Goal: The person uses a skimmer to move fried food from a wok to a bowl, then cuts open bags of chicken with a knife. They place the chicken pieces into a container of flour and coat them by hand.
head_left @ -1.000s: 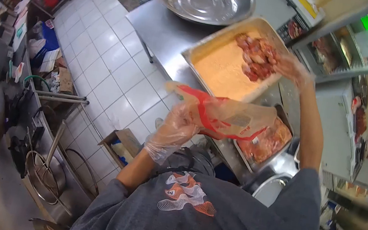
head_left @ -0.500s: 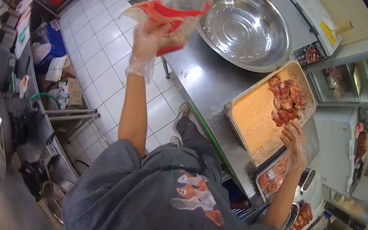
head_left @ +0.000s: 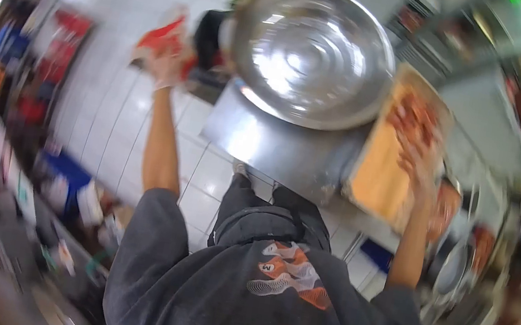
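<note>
White floor tiles (head_left: 105, 102) are seen to the left of a metal surface (head_left: 276, 150), on which a wide, shiny bowl (head_left: 313, 54) is set. Just beside it, a tray (head_left: 370, 208) is placed, covered partly by a pale orange layer (head_left: 382, 166). At its far end, raw meat (head_left: 414, 111) is heaped. A red-marked bag (head_left: 157, 40) (softened by blur) is gripped by the left hand (head_left: 165, 67) above the tiles. The right hand (head_left: 420, 163) is held at the meat's near edge; whether anything is gripped there cannot be told.
</note>
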Tool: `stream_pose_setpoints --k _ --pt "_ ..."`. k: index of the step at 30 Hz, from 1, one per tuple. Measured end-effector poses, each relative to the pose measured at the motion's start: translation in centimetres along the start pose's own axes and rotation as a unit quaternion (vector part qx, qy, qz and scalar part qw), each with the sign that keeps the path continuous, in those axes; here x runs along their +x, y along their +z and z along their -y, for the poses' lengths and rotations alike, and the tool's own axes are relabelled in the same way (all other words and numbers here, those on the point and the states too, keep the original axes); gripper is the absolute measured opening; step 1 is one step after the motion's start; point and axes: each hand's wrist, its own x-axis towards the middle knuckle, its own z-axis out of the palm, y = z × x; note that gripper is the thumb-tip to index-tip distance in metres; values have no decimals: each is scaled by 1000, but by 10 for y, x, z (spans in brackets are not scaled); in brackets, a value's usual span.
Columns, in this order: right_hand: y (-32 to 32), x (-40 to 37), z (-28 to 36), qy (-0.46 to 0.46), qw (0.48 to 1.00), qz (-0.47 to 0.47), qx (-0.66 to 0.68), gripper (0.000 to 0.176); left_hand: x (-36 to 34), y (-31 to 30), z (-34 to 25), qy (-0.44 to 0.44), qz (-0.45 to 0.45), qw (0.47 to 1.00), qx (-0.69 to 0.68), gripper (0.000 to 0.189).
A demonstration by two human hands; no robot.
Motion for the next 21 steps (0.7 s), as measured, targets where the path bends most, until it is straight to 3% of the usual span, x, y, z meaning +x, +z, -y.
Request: stream_pose_setpoints --k 1,3,4,6,8,10,12,13,14,15,17,19,21 --pt "23 -19 8 -31 998 -61 16 60 30 22 37 -50 3 973 -227 26" --pt "33 -30 -1 -18 996 -88 21 65 31 40 21 -103 40 993 -32 47" --pt "37 -36 -3 -19 992 -126 14 66 50 43 41 -143 68 981 111 55" --pt "53 -42 -6 -28 983 -181 8 69 63 55 112 -22 38 981 191 55" --pt "60 -46 -10 -35 976 -213 30 65 61 47 110 -62 57 957 277 58" --pt "51 -44 -21 -30 974 -223 31 55 45 44 93 -211 87 973 -13 46" --pt "30 -36 -40 -12 978 -207 16 41 33 40 69 -195 82 977 -32 31" --pt "27 -40 -36 -70 964 -245 -71 26 25 36 56 -188 81 978 -39 23" --pt "34 -44 -23 -124 938 -281 -158 12 12 33 36 -128 60 988 -59 17" --pt "41 -43 -15 -173 901 -315 -244 12 0 29 20 -66 40 994 -80 18" --pt "40 -25 -21 -250 861 -375 -235 18 -10 29 21 19 67 993 -94 29" --pt "19 5 -44 -347 813 -389 -259 19 -36 32 -27 63 91 994 3 26" --pt "17 26 -50 -227 854 -372 -286 10 -75 59 -87 99 139 985 -39 25"
